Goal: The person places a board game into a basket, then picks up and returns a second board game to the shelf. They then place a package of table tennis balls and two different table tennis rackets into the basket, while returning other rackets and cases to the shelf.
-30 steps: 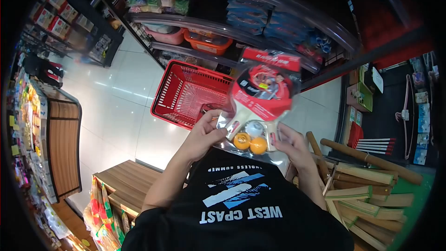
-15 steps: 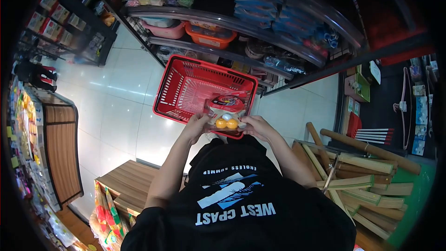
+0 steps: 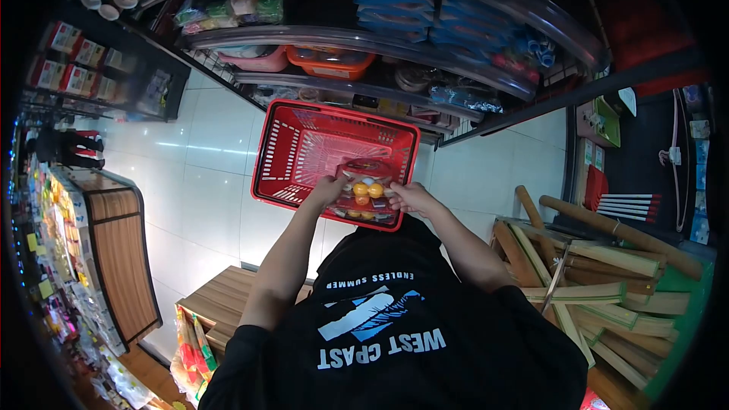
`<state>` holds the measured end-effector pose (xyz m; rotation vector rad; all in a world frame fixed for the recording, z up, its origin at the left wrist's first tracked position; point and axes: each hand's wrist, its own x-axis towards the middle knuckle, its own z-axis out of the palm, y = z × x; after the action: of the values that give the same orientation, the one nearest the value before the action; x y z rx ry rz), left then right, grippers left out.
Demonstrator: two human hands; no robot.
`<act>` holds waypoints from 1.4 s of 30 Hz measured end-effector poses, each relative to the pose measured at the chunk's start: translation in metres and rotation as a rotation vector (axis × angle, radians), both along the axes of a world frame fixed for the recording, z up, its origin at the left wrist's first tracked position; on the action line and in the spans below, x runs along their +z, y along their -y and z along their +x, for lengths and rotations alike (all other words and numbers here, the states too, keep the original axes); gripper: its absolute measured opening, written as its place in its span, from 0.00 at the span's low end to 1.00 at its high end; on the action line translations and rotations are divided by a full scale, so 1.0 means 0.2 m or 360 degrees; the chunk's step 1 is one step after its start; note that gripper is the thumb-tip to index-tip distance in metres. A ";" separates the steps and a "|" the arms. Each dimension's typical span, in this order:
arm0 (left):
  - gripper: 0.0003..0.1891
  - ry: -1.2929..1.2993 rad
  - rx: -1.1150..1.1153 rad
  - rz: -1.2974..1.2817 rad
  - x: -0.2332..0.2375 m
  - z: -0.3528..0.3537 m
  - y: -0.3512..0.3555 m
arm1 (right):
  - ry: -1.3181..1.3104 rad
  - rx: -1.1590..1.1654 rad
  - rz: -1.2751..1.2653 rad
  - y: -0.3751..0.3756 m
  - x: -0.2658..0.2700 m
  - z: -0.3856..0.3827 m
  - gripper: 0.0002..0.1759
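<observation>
A clear packet with orange and white balls [image 3: 369, 189] is held between my two hands, over the near right part of a red shopping basket [image 3: 307, 148]. My left hand [image 3: 328, 190] pinches its left edge. At its right edge, the fingers of my right hand [image 3: 411, 197] are closed on it. Beneath and just beyond the packet, other packaged items [image 3: 363, 167] lie in the basket; their details are too small to tell. More yellow-orange pieces show below the packet, near the basket's front rim.
Shelves with an orange tub [image 3: 330, 62] and blue packets [image 3: 395, 4] stand beyond the basket. Bamboo pieces [image 3: 600, 288] lie at the right. A wooden display counter [image 3: 121, 243] and a low wooden stand [image 3: 228, 296] are at the left. A person [image 3: 68, 148] is far left.
The packet and both hands have moved slightly up in the view, further over the basket. More yellow-orange pieces now show below it. The camera view has shifted a little.
</observation>
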<state>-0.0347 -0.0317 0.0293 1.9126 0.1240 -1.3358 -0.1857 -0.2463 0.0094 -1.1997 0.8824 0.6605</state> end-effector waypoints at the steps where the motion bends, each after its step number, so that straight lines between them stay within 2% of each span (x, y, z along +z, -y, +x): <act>1: 0.28 0.0162 -0.0078 0.0077 -0.04 0.00 0.01 | -0.0006 -0.0006 0.0010 0.00 -0.02 0.00 0.24; 2: 0.29 0.0324 -0.0157 0.0153 -0.08 0.00 0.01 | -0.0031 0.0055 -0.0082 0.00 -0.03 0.01 0.25; 3: 0.29 0.0320 -0.0165 0.0160 -0.10 0.00 0.02 | -0.0054 0.0116 -0.0174 0.00 -0.05 0.02 0.26; 8: 0.33 0.0726 -0.0420 0.0327 -0.23 0.00 0.03 | -0.0091 0.0159 -0.0262 0.01 -0.09 0.03 0.28; 11: 0.33 0.0847 -0.0418 0.0291 -0.36 -0.01 0.02 | -0.0090 0.0301 -0.0378 0.02 0.00 0.05 0.28; 14: 0.34 0.0817 -0.0252 0.0203 -0.17 -0.05 0.09 | -0.0066 0.0449 -0.0466 0.01 0.00 0.05 0.29; 17: 0.34 0.0752 -0.0221 0.0029 -0.41 -0.05 0.02 | -0.0079 0.0536 -0.0511 0.03 0.00 0.04 0.29; 18: 0.34 0.0762 -0.0212 0.0021 -0.38 -0.05 0.03 | -0.0090 0.0583 -0.0538 0.03 0.01 0.03 0.29; 20: 0.35 0.0806 -0.0238 0.0059 -0.30 -0.06 0.04 | -0.0083 0.0557 -0.0542 0.05 0.02 0.01 0.28; 23: 0.34 0.0765 -0.0138 -0.0020 -0.37 -0.08 0.00 | 0.0008 0.0369 -0.0516 0.08 -0.08 -0.08 0.25; 25: 0.33 0.1065 -0.0204 -0.0021 -0.28 -0.10 0.00 | 0.0063 0.0255 -0.0516 0.09 0.02 -0.11 0.23; 27: 0.31 0.1277 -0.0141 -0.0167 -0.33 -0.11 -0.03 | 0.0049 0.0208 -0.0520 0.11 0.09 -0.14 0.23; 29: 0.29 0.1372 -0.0069 -0.0200 -0.26 -0.13 -0.02 | 0.0129 0.0146 -0.0557 0.14 0.11 -0.17 0.21; 35: 0.27 0.1368 -0.0007 -0.0415 -0.08 -0.16 -0.02 | 0.0415 -0.0182 -0.0674 0.28 0.39 -0.13 0.20; 39: 0.26 0.1411 -0.0009 -0.0597 -0.05 -0.21 -0.02 | 0.0984 -0.0471 -0.0914 0.44 0.89 0.01 0.18; 42: 0.27 0.1463 -0.0061 -0.0641 0.01 -0.25 -0.04 | 0.1398 -0.0544 -0.1115 0.54 1.36 0.15 0.21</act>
<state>-0.0854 -0.0243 0.0315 1.9760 -0.5929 -0.3527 -0.1552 -0.3539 0.2818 -1.6923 0.5263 -0.5030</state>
